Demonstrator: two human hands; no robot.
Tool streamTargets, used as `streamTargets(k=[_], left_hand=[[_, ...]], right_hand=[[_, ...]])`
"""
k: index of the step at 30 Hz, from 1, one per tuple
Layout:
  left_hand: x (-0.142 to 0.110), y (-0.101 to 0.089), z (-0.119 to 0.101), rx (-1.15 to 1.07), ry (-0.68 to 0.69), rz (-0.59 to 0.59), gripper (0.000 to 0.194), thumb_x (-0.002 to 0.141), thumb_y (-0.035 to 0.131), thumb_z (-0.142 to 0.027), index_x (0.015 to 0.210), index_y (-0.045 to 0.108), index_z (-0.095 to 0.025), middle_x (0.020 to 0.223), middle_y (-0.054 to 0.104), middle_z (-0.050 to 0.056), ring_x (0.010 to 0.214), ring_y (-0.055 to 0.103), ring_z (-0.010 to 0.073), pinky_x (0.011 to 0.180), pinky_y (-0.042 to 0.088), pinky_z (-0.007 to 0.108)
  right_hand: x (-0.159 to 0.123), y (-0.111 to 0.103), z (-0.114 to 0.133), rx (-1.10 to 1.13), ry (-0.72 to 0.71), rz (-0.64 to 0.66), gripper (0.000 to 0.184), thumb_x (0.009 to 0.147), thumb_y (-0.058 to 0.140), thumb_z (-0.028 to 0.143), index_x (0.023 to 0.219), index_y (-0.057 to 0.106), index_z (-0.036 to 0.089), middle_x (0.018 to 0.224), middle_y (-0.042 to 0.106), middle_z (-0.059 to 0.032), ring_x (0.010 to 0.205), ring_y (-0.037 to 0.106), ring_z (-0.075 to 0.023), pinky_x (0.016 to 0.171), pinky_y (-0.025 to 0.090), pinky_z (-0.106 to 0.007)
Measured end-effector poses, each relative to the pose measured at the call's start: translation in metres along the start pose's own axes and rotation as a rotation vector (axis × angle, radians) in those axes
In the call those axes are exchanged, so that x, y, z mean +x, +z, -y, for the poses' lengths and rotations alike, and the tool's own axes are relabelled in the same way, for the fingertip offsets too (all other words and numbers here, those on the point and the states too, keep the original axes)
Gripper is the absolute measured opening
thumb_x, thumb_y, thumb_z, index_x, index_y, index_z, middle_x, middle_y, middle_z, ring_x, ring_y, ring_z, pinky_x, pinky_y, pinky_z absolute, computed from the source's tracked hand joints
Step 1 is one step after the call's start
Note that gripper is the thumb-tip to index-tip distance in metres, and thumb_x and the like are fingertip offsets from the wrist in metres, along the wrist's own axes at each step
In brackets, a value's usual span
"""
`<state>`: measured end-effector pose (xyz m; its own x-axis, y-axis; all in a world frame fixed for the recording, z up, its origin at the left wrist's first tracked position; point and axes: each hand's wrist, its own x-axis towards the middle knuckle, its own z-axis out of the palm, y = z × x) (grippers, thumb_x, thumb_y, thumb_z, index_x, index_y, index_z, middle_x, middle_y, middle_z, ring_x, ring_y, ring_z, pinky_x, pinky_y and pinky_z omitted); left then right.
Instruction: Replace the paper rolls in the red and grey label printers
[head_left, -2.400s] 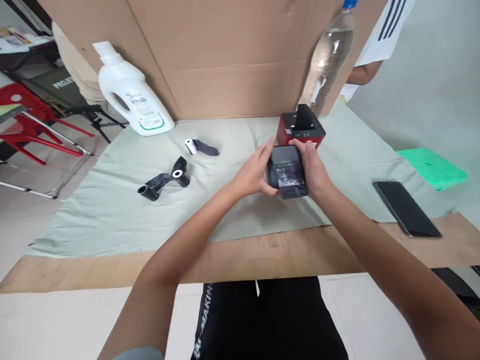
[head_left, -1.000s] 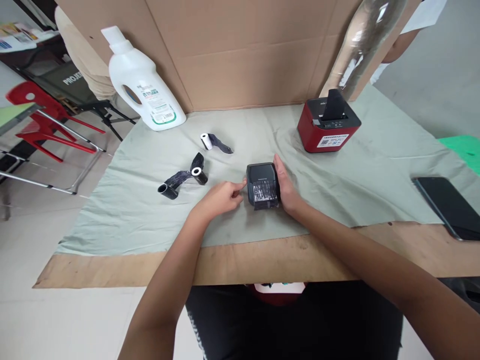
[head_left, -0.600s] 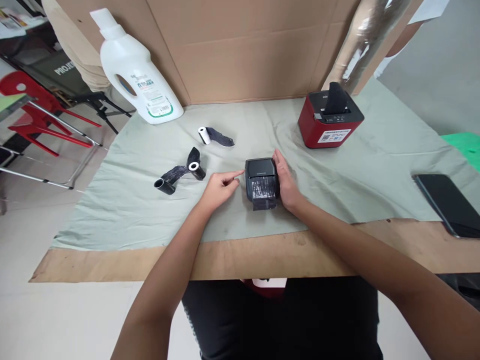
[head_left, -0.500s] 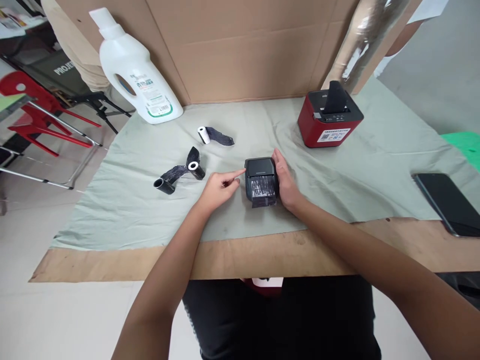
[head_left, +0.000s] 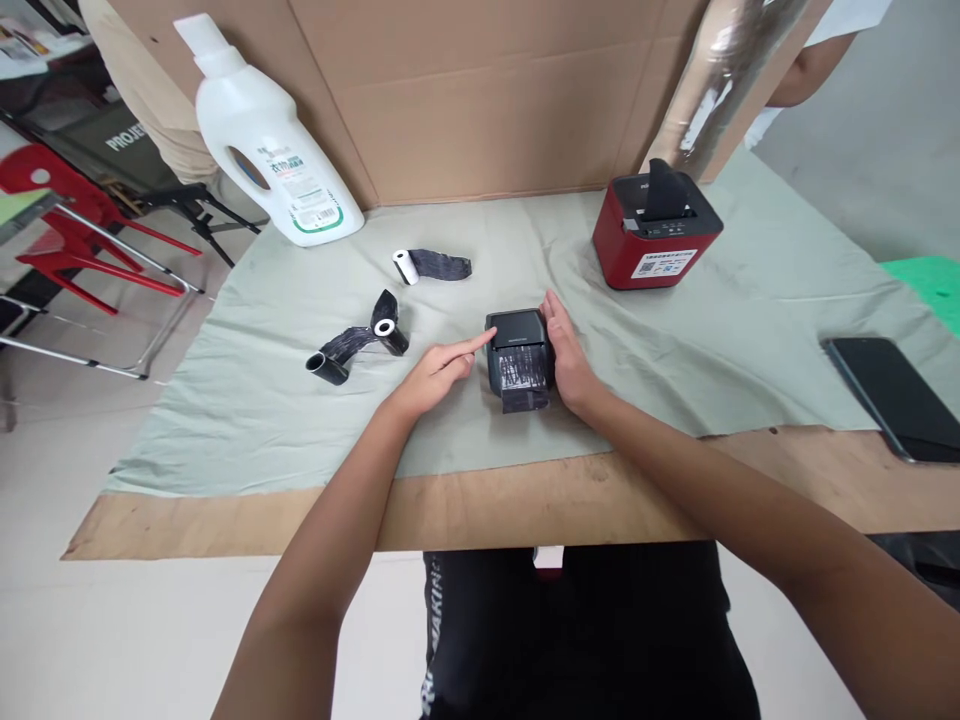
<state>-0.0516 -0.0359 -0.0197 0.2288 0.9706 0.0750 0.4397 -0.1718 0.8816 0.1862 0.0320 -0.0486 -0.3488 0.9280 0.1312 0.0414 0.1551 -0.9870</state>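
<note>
A small black portable printer (head_left: pixel 519 330) stands on the cloth, with a dark printed paper strip (head_left: pixel 525 388) hanging out of its front slot. My left hand (head_left: pixel 439 378) stretches its index finger to the printer's upper left edge, the other fingers partly curled and holding nothing. Along the printer's right side lies my right hand (head_left: pixel 571 365), its fingers straight and its palm against the casing. Left of the printer are a white-cored paper roll (head_left: pixel 391 337) and a dark roll (head_left: pixel 328 368), joined by a crumpled dark strip. Behind them lies another small roll (head_left: pixel 406 267) with a dark tail.
A red and black printer (head_left: pixel 651 240) holds an upright dark strip at the back right. A white detergent bottle (head_left: pixel 274 140) leans against cardboard (head_left: pixel 480 100). A phone (head_left: pixel 900 398) lies on the right. Part of another person's arm (head_left: pixel 814 72) shows behind the cardboard.
My left index finger has moved up slightly onto the printer's upper left edge. My right hand stays against its side. The view has shifted a little.
</note>
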Motion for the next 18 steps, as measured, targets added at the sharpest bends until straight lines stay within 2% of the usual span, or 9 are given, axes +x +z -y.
streamTargets(k=[3, 6, 8, 10, 13, 16, 18], left_hand=[[0.003, 0.001, -0.001, 0.147, 0.087, -0.037, 0.059, 0.104, 0.050, -0.037, 0.161, 0.058, -0.022, 0.080, 0.057, -0.002, 0.073, 0.047, 0.0147, 0.075, 0.044, 0.027], [0.006, 0.001, 0.003, 0.289, 0.203, -0.181, 0.064, 0.098, 0.063, -0.037, 0.160, 0.058, -0.023, 0.100, 0.068, 0.004, 0.078, 0.050, 0.0155, 0.075, 0.047, 0.028], [0.010, 0.002, 0.006, 0.302, 0.240, -0.251, 0.063, 0.096, 0.069, -0.038, 0.156, 0.062, -0.021, 0.106, 0.071, 0.005, 0.077, 0.049, 0.0151, 0.073, 0.047, 0.027], [0.014, 0.005, 0.008, 0.259, 0.239, -0.290, 0.058, 0.096, 0.071, -0.041, 0.150, 0.067, -0.020, 0.108, 0.073, 0.006, 0.076, 0.051, 0.0142, 0.071, 0.047, 0.027], [0.021, 0.012, 0.006, 0.148, 0.169, -0.364, 0.054, 0.094, 0.074, -0.044, 0.142, 0.071, -0.019, 0.111, 0.077, 0.008, 0.076, 0.056, 0.0133, 0.071, 0.048, 0.027], [0.028, 0.019, 0.000, 0.069, 0.082, -0.461, 0.043, 0.094, 0.075, -0.048, 0.125, 0.077, -0.018, 0.110, 0.080, 0.010, 0.084, 0.064, 0.0152, 0.075, 0.051, 0.028], [0.030, 0.022, -0.003, 0.046, 0.077, -0.505, 0.040, 0.096, 0.073, -0.051, 0.119, 0.076, -0.018, 0.115, 0.081, 0.012, 0.091, 0.069, 0.0175, 0.080, 0.053, 0.030]], right_hand=[[0.000, 0.002, 0.002, 0.019, 0.013, -0.007, 0.093, 0.100, 0.031, 0.087, 0.177, 0.018, 0.037, 0.185, 0.022, 0.0050, 0.173, 0.021, -0.0223, 0.143, 0.020, -0.051], [-0.001, 0.003, 0.005, 0.022, 0.023, -0.014, 0.092, 0.099, 0.032, 0.088, 0.177, 0.020, 0.040, 0.184, 0.024, 0.0067, 0.173, 0.021, -0.0227, 0.143, 0.019, -0.052], [-0.002, 0.003, 0.008, 0.010, 0.026, -0.009, 0.092, 0.099, 0.031, 0.087, 0.177, 0.019, 0.039, 0.185, 0.023, 0.0066, 0.173, 0.020, -0.0228, 0.143, 0.018, -0.052], [-0.003, 0.003, 0.010, -0.009, 0.029, 0.001, 0.092, 0.101, 0.029, 0.086, 0.177, 0.018, 0.036, 0.186, 0.020, 0.0050, 0.174, 0.018, -0.0233, 0.144, 0.017, -0.050], [-0.004, 0.003, 0.012, -0.034, 0.032, 0.009, 0.089, 0.102, 0.029, 0.084, 0.177, 0.020, 0.036, 0.186, 0.020, 0.0058, 0.174, 0.018, -0.0238, 0.144, 0.016, -0.049], [-0.004, 0.003, 0.013, -0.030, 0.023, -0.001, 0.089, 0.103, 0.031, 0.083, 0.176, 0.023, 0.033, 0.186, 0.021, 0.0045, 0.174, 0.018, -0.0239, 0.144, 0.013, -0.047], [-0.003, 0.004, 0.013, -0.021, 0.021, -0.008, 0.092, 0.103, 0.032, 0.082, 0.176, 0.023, 0.028, 0.186, 0.021, 0.0009, 0.174, 0.018, -0.0245, 0.144, 0.012, -0.047]])
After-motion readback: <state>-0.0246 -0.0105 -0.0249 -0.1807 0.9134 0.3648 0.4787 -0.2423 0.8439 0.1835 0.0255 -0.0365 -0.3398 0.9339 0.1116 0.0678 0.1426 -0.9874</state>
